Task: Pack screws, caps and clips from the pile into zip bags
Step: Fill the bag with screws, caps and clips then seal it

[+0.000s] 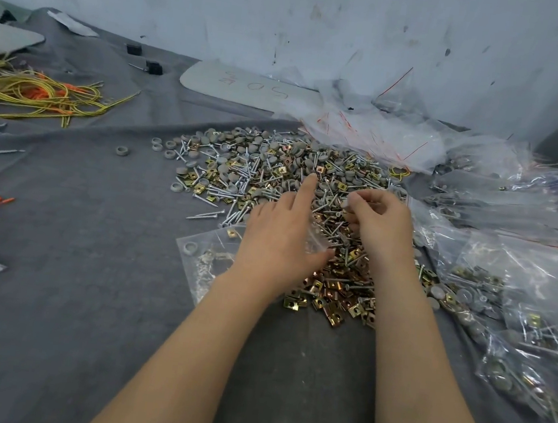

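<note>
Clearly we are working somewhere in the middle of the job. We are leaning over the loose pile of silver screws, round grey caps and brass-coloured clips (pixel 274 176), which is spreading wide across the grey cloth (pixel 91 277) and is holding far more pieces than anything bagged so far.

Our left hand (pixel 277 242) is lying on the clear zip bag (pixel 203 262) at the pile's near left edge. The index finger is stretching out towards the screws, and the thumb and remaining fingers seem to be pinching the bag's mouth. Through the plastic we are seeing one grey cap, one clip and a few silvery pieces, so we judge this bag barely begun.

Our right hand (pixel 380 218) is hovering over the pile with its fingers curling inward and the tips drawing together; we cannot tell whether they are pinching a piece.

To our right, filled clear bags (pixel 527 327) are lying in a heap, each showing mixed hardware. Beyond the pile, a drift of empty clear bags with red stripes (pixel 375 135) is waiting, so many rounds are remaining.
</note>
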`<state>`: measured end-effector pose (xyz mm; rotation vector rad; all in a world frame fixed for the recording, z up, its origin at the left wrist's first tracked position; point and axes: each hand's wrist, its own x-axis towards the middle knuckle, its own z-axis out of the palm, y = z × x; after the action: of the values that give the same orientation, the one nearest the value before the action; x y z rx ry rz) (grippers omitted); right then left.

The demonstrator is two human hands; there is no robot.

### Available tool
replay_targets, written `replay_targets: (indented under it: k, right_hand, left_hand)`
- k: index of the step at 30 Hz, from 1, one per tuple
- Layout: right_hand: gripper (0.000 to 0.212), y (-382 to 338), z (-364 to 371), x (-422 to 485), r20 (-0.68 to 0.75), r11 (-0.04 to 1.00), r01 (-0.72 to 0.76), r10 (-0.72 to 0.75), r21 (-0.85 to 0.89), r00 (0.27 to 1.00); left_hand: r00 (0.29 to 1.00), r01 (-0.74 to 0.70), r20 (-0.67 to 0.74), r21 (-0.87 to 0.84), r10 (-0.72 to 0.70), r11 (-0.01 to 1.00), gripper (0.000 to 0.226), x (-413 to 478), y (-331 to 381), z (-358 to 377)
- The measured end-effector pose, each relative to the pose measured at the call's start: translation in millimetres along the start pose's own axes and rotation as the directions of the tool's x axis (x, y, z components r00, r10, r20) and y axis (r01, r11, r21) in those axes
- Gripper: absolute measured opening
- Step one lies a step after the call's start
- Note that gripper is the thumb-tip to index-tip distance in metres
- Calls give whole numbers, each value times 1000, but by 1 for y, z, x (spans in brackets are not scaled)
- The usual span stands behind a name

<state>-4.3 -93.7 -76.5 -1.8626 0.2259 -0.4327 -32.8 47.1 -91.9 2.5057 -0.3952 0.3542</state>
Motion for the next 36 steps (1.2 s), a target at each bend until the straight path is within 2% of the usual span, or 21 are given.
replay_targets:
  k: [5,13,15,16,18,19,20,22,24,25,29,31,34,36]
  right_hand:
    - [11,-3,1,0,18,995,-28,26,94,999]
    - [11,-5,0,-2,3,997,-25,24,74,1000]
    - [10,-9,0,-5,103,999,28,-30,24,994]
    - [9,-12,1,-8,224,998,71,-68,-3,972]
    - [8,-18,4,-15,492,987,159,-121,-37,862]
    - [11,-20,7,-16,542,979,197,-143,-43,828]
    - [13,-20,9,-15,514,974,222,-166,-49,842]
    - [16,-18,15,-9,271,968,226,-190,-106,943]
    - [20,-14,22,-1,68,945,195,-184,-261,981]
    - [24,-11,27,4,59,916,182,-173,-357,983]
    - [42,-5,53,21,260,718,170,16,-675,965]
    - [43,-5,60,26,267,637,176,49,-750,963]
    - [25,-3,59,26,223,683,168,-8,-710,975]
    - [21,-1,54,21,194,709,149,-17,-689,981]
  left_hand:
    - [999,15,-29,-63,-17,998,107,1,0,-4]
    - [998,51,-20,-124,-54,991,108,3,-3,-10]
    - [998,55,-18,-125,-58,991,107,4,-4,-10]
    - [998,57,-18,-127,-60,990,106,5,-5,-10]
    - [998,62,-13,-138,-64,989,105,5,-7,-11]
    - [998,65,-10,-140,-67,988,105,5,-7,-11]
    - [998,64,-10,-138,-66,988,106,6,-8,-12]
    - [998,62,-16,-127,-65,990,107,5,-8,-12]
    - [997,63,-28,-119,-67,991,107,4,-8,-12]
    - [997,63,-30,-116,-67,991,106,4,-8,-11]
    - [997,70,-20,-88,-72,994,103,4,-10,-10]
    - [996,84,-20,-80,-86,993,104,4,-11,-11]
    - [995,93,-23,-70,-95,993,105,4,-12,-11]
    - [995,95,-3,-63,-95,993,107,5,-11,-10]
